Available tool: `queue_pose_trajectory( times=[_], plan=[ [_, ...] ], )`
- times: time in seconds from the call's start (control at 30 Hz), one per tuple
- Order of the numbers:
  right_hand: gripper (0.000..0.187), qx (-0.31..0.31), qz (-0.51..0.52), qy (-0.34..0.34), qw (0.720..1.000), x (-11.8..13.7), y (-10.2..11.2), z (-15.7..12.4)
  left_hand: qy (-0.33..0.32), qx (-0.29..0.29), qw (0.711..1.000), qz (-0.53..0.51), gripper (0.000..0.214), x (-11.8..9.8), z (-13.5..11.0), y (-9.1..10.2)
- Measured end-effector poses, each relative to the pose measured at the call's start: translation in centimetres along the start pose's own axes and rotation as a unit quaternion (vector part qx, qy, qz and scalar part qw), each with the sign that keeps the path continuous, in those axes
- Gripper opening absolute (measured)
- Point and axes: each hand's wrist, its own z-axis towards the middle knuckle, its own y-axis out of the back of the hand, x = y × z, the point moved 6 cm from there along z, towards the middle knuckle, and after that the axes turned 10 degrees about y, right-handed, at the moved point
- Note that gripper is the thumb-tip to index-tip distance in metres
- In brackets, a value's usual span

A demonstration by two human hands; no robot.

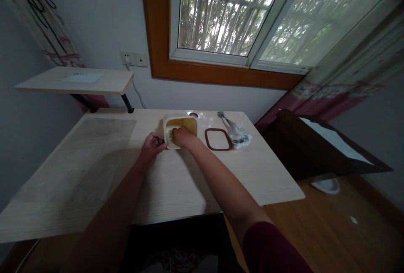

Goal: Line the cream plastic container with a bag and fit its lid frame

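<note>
The box [190, 124] sits by the desk's [195, 189] far edge. The right hand [183, 136] is down inside it, fingers bent, their grip hidden. The left hand [154, 145], fingers curled, meets its near left corner; I cannot tell whether they grip.

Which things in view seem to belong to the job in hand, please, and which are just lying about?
Likely the job:
container
left hand, at its rim
right hand, reaching inside
perhaps the red-brown frame

Likely just lying about:
plastic bag, untouched
paper on the raised shelf
</note>
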Motion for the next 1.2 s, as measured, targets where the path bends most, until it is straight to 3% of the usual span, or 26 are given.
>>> queue_pose_trajectory(
  times=[0.27, 0.77, 1.2],
  plan=[
    [0.038, -0.057, -0.004, 0.041, 0.997, 0.5, 0.9, -1.0, 0.001, 0.014, 1.000, -0.009, 0.037, 0.3, 0.2, 0.0],
    [0.038, 0.005, -0.001, 0.003, 1.000, 0.0, 0.7, -0.5, 0.021, -0.011, 1.000, -0.015, 0.051, 1.4, 0.8, 0.4],
    [0.038, 0.040, -0.007, -0.051, 0.998, -0.2, 0.6, -0.8, 0.019, -0.022, 1.000, 0.006, 0.038, 1.6, 0.1, -0.4]
  ],
)
